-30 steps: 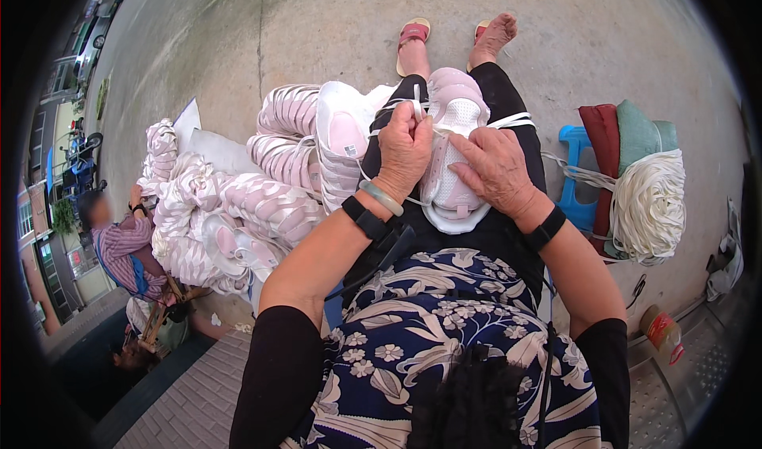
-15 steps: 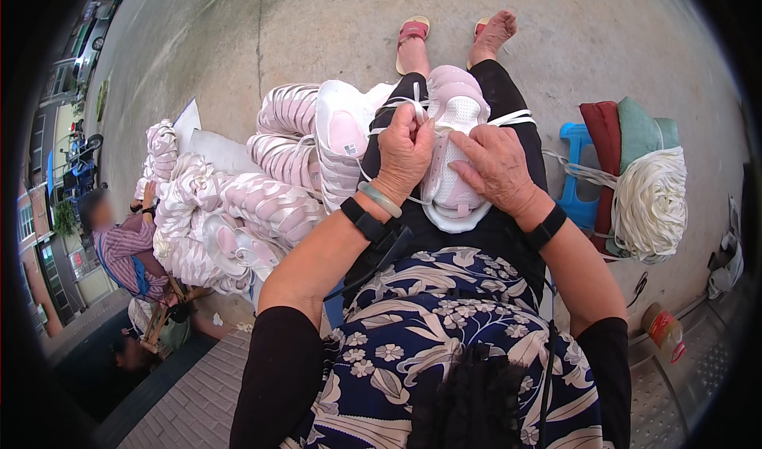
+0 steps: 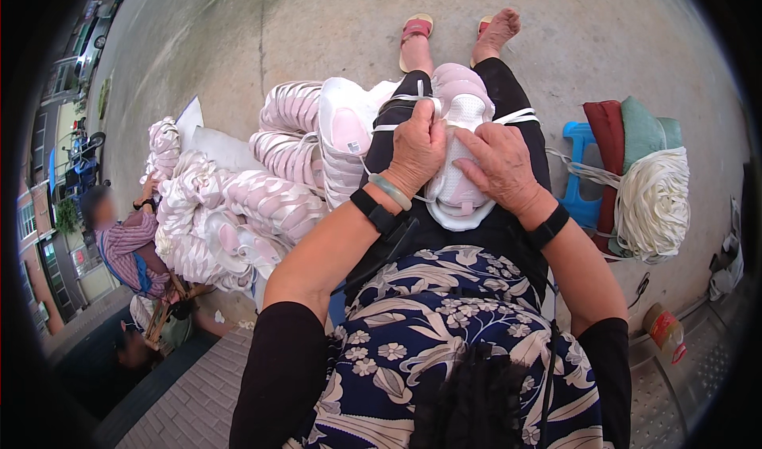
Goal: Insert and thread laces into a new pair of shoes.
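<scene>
Both hands work a pink-and-white shoe (image 3: 459,143) lying on my lap, my left hand (image 3: 418,149) curled and pinching its white lace (image 3: 413,100), my right hand (image 3: 502,163) spread flat on its side, a heap of matching shoes (image 3: 262,195) just left of them.

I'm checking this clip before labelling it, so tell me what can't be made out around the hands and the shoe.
- Head view: the left hand covers the middle of the white and pink shoe, so its lacing there is hidden.
- Head view: the left fingers curl over the white lace; their grip is hidden.
- Head view: the pile of shoes blurs together; no count possible.
- Head view: the white cord bundle hides what lies under it.
</scene>
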Motion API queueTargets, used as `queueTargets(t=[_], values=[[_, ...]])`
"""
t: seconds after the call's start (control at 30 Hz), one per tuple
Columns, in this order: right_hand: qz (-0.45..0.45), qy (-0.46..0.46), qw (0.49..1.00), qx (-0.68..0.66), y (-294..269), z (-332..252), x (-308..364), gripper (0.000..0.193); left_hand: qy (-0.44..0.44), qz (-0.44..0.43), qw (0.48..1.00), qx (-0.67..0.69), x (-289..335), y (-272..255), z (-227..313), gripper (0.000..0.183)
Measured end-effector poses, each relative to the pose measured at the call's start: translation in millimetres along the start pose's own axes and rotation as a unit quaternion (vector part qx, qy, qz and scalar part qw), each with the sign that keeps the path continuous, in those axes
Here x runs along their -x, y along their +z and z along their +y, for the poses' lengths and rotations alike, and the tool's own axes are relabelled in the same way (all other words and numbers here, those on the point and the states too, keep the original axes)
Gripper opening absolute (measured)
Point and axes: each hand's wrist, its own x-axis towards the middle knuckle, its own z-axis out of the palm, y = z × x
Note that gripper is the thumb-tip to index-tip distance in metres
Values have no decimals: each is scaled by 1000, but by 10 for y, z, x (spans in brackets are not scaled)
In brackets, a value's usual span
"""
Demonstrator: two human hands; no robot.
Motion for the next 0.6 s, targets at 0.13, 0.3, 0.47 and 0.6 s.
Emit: queueTargets(t=[0.13, 0.3, 0.47, 0.6], values=[[1, 2, 1000, -8, 3, 8, -5, 42, 8, 3, 1000, -4, -2, -53, -4, 17], [1, 23, 999, -26, 3, 3, -1, 39, -60, 26, 995, 71, -11, -142, 73, 23], [17, 32, 999, -37, 29, 31, 2, 33, -3, -77, 997, 12, 111, -292, 182, 31], [25, 49, 997, -47, 77, 52, -14, 28, 40, -140, 988, -49, 141, -340, 220, 52]])
